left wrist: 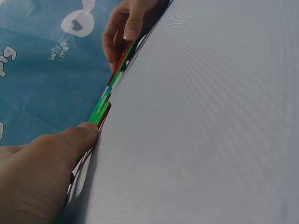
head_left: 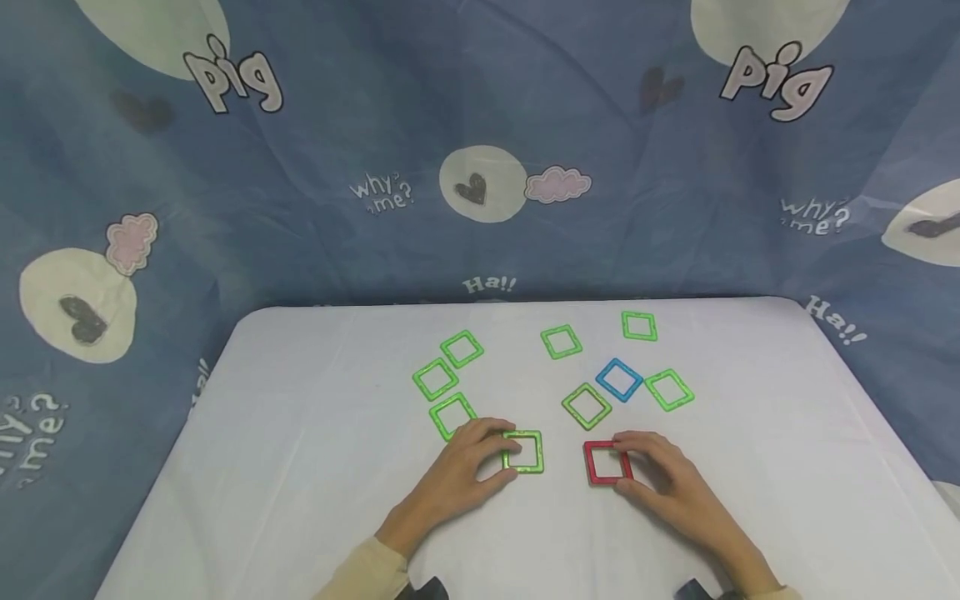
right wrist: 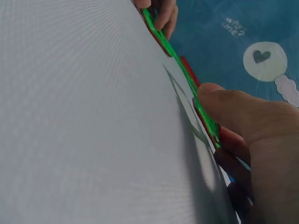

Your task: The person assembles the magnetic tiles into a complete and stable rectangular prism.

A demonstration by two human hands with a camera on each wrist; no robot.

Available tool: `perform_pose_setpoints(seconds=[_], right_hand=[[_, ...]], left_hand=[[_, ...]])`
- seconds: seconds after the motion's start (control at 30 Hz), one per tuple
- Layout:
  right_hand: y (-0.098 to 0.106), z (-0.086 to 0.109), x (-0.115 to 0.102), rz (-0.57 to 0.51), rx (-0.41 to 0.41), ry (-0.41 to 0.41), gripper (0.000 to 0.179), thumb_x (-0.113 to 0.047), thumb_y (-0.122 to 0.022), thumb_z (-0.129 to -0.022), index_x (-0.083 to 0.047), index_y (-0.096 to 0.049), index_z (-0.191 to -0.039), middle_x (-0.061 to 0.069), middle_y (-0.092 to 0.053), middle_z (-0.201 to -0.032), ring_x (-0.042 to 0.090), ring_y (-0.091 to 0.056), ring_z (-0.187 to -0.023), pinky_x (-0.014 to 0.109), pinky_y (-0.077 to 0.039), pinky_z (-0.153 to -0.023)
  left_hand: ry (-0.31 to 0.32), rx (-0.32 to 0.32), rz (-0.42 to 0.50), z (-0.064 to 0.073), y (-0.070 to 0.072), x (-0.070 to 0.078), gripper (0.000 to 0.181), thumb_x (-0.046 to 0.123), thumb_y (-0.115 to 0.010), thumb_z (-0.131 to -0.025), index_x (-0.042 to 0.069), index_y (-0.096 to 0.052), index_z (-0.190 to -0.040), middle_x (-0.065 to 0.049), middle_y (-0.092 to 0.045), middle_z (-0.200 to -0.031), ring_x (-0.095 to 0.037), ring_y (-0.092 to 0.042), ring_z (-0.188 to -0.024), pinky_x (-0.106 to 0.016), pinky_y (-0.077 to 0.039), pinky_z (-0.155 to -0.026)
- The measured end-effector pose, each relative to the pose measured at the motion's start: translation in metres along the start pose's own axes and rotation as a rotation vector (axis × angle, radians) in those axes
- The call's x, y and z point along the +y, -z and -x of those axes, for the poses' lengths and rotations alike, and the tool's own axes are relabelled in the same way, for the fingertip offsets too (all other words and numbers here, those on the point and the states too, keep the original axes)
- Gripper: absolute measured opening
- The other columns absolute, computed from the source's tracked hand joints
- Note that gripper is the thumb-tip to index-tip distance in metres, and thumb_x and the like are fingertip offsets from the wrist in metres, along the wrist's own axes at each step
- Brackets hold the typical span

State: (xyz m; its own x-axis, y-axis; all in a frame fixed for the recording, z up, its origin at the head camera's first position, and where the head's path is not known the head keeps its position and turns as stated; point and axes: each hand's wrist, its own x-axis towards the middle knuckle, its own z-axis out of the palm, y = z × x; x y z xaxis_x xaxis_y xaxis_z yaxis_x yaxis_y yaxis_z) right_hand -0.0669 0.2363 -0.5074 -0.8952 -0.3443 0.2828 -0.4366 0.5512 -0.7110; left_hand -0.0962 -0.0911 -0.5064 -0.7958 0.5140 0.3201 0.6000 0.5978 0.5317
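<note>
In the head view, my left hand (head_left: 450, 471) holds a green square frame (head_left: 539, 451) by its left side, thumb at the lower edge and fingers over the top. Across a small gap to the right, my right hand (head_left: 681, 493) pinches a red square frame (head_left: 588, 463) at its right side. Both frames lie flat, on or close to the white table. Seen edge-on in the left wrist view, a green edge (left wrist: 100, 113) with red below it meets my left thumb. The right wrist view shows green and red edges by my right thumb (right wrist: 215, 95); the exact layering is unclear.
Beyond the hands lie a blue square frame (head_left: 611, 390), a green one with a reddish tint (head_left: 575, 417) and several more green frames, including one (head_left: 680, 402) at the right and one (head_left: 445, 390) at the left. Printed blue cloth (head_left: 337, 108) hangs behind the white table (head_left: 300, 467).
</note>
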Motion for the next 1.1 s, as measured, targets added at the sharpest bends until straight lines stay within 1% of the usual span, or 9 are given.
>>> perform_pose_setpoints(seconds=[0.1,0.2,0.27,0.33,0.5,0.67,0.8,0.9,1.1], right_hand=[[-0.002,0.0,0.001,0.0,0.006,0.007,0.048,-0.021,-0.079,-0.077,-0.022,-0.06,-0.12,-0.002,-0.057,-0.128,0.004,-0.045,-0.124,0.005,-0.026,-0.106],[0.0,-0.004,0.001,-0.009,0.011,0.001,0.046,-0.021,-0.079,-0.076,-0.021,-0.06,-0.119,-0.003,-0.057,-0.127,0.005,-0.046,-0.123,0.005,-0.028,-0.105],[0.001,-0.005,0.001,-0.022,0.007,-0.018,0.045,-0.021,-0.078,-0.077,-0.021,-0.06,-0.118,-0.004,-0.057,-0.128,0.004,-0.045,-0.123,0.006,-0.028,-0.106],[0.001,-0.003,0.0,-0.025,-0.001,-0.032,0.043,-0.023,-0.078,-0.078,-0.022,-0.06,-0.118,-0.005,-0.057,-0.128,0.003,-0.045,-0.123,0.005,-0.028,-0.105],[-0.001,0.0,0.0,-0.012,0.007,-0.012,0.041,-0.022,-0.078,-0.078,-0.022,-0.061,-0.116,-0.003,-0.057,-0.126,0.005,-0.046,-0.121,0.005,-0.027,-0.104],[-0.004,-0.005,0.001,-0.002,0.033,0.004,0.041,-0.022,-0.079,-0.077,-0.022,-0.062,-0.114,-0.002,-0.058,-0.126,0.008,-0.047,-0.121,0.006,-0.027,-0.104],[-0.007,-0.008,-0.001,0.011,0.04,0.025,0.039,-0.022,-0.078,-0.077,-0.021,-0.062,-0.113,0.0,-0.059,-0.125,0.009,-0.048,-0.12,0.005,-0.025,-0.103],[-0.009,-0.009,-0.003,0.036,0.048,0.04,0.038,-0.023,-0.078,-0.078,-0.021,-0.062,-0.113,0.0,-0.059,-0.125,0.01,-0.047,-0.119,0.005,-0.024,-0.103],[-0.011,-0.01,-0.004,0.057,0.043,0.015,0.039,-0.027,-0.078,-0.078,-0.025,-0.061,-0.113,-0.005,-0.058,-0.127,0.008,-0.046,-0.121,0.007,-0.023,-0.104]], left_hand=[[-0.011,0.0,0.013,0.001,0.0,0.0,0.028,0.032,-0.072,-0.083,0.025,-0.066,-0.109,0.006,-0.054,-0.129,-0.014,-0.047,-0.124,-0.038,-0.039,-0.107],[-0.022,0.005,0.019,-0.003,0.001,-0.001,0.026,0.031,-0.073,-0.083,0.025,-0.067,-0.108,0.006,-0.054,-0.128,-0.014,-0.047,-0.124,-0.038,-0.039,-0.106],[-0.027,0.009,0.017,-0.004,0.001,-0.001,0.025,0.031,-0.073,-0.082,0.026,-0.067,-0.106,0.007,-0.055,-0.127,-0.013,-0.047,-0.124,-0.039,-0.039,-0.106],[-0.03,0.0,0.017,-0.003,0.0,0.0,0.025,0.032,-0.073,-0.082,0.026,-0.067,-0.105,0.008,-0.055,-0.127,-0.013,-0.047,-0.124,-0.039,-0.039,-0.106],[-0.036,-0.013,0.006,0.002,-0.002,0.002,0.024,0.034,-0.073,-0.082,0.027,-0.068,-0.105,0.009,-0.055,-0.126,-0.012,-0.047,-0.123,-0.041,-0.041,-0.104],[-0.039,0.015,-0.014,0.0,-0.002,0.002,0.025,0.034,-0.074,-0.08,0.028,-0.068,-0.103,0.01,-0.056,-0.125,-0.011,-0.047,-0.123,-0.04,-0.04,-0.104],[-0.041,0.017,-0.02,0.0,-0.002,0.002,0.025,0.034,-0.075,-0.079,0.028,-0.068,-0.102,0.01,-0.057,-0.124,-0.011,-0.047,-0.122,-0.04,-0.041,-0.104],[-0.031,0.007,-0.006,0.001,-0.003,0.002,0.025,0.034,-0.075,-0.08,0.027,-0.068,-0.102,0.01,-0.056,-0.125,-0.01,-0.047,-0.122,-0.037,-0.042,-0.104],[-0.008,-0.01,0.027,0.0,-0.002,0.002,0.025,0.034,-0.075,-0.08,0.027,-0.068,-0.103,0.011,-0.055,-0.125,-0.008,-0.046,-0.123,-0.031,-0.044,-0.104]])
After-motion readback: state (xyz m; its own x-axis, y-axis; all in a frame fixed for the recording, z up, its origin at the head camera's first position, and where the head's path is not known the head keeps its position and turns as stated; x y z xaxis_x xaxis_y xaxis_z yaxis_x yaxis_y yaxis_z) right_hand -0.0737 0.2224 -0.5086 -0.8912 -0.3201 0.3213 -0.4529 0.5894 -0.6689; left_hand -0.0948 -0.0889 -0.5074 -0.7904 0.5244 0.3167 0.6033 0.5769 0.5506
